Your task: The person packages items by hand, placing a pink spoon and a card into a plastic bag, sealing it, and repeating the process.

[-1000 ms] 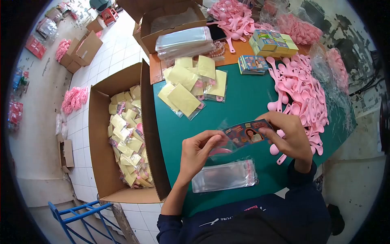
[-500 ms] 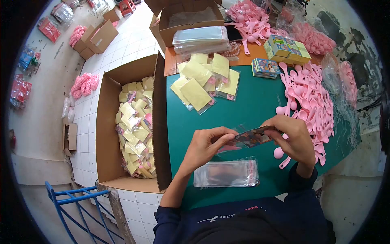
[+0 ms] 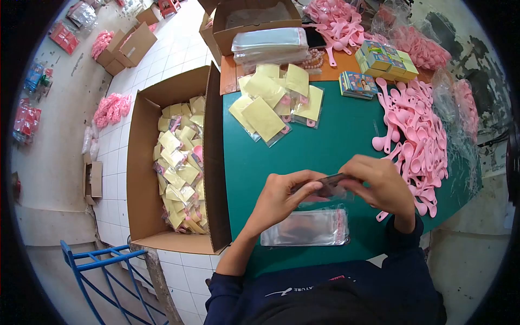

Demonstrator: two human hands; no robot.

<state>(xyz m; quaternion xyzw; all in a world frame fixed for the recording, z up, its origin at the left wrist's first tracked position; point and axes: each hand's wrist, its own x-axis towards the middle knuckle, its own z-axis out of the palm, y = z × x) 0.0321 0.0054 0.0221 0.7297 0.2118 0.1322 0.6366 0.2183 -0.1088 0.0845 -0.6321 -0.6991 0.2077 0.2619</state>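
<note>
My left hand [image 3: 286,196] pinches the left end of a clear plastic bag, and a bit of pink shows in it below my fingers. A dark printed card [image 3: 331,183] spans the gap between my hands, seen nearly edge-on. Its right end is pinched by my right hand [image 3: 379,181]. How far the card sits inside the bag is hard to tell. Just below my hands a stack of clear bags [image 3: 303,227] lies on the green table [image 3: 254,168]. Right of my right hand spreads a pile of pink spoons [image 3: 417,130].
Filled packets with yellow backs [image 3: 265,116] lie at the table's upper left. A large cardboard box [image 3: 216,162] of similar packets stands left of the table. Stacked cards [image 3: 357,85], yellow card bundles [image 3: 384,60] and more clear bags [image 3: 269,44] are at the back.
The card has moved left toward my left hand and tilted more edge-on. Both hands have drawn slightly closer together, and the view has shifted a little.
</note>
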